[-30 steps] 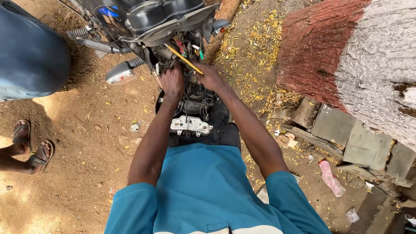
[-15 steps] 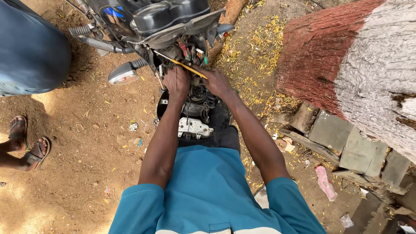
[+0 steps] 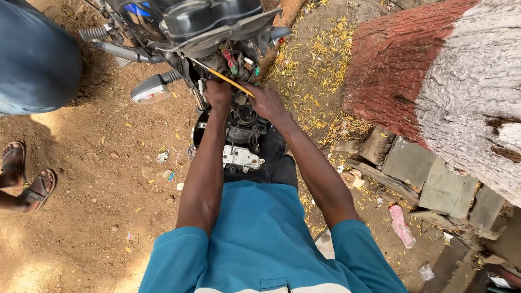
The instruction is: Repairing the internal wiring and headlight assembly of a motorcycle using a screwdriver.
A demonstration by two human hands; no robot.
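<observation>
Reaching far into the stripped front of a motorcycle (image 3: pixel 206 27), both hands work among its wiring. The left hand (image 3: pixel 218 93) is curled under the headlight housing, fingers folded in toward the loose wires (image 3: pixel 239 62), but whether they pinch anything cannot be told, since the fingertips are hidden. The right hand (image 3: pixel 267 102) sits just beside it on the right, knuckles up, fingers bent into the same cluster. A yellow tool (image 3: pixel 230 81) runs slantwise from upper left to lower right across the gap between the two hands, its near end meeting the right hand, which seems to be closed on it; the exact hold is hidden.

Red and green connectors show in the wires just above the hands. Below the hands lies the round engine part (image 3: pixel 241 127) and a pale metal cover (image 3: pixel 241 158), close to the person's blue shirt (image 3: pixel 260 239). A turn signal (image 3: pixel 149 91) sticks out to the left of the left hand, and the handlebar grip (image 3: pixel 95 33) lies farther left.

On the far left stands another person in blue cloth (image 3: pixel 32 59), with sandalled feet (image 3: pixel 27 176) on the dirt (image 3: pixel 92 217). On the right rises a tree trunk (image 3: pixel 450 76), red and white, with stone slabs (image 3: pixel 434 179) at its foot.
</observation>
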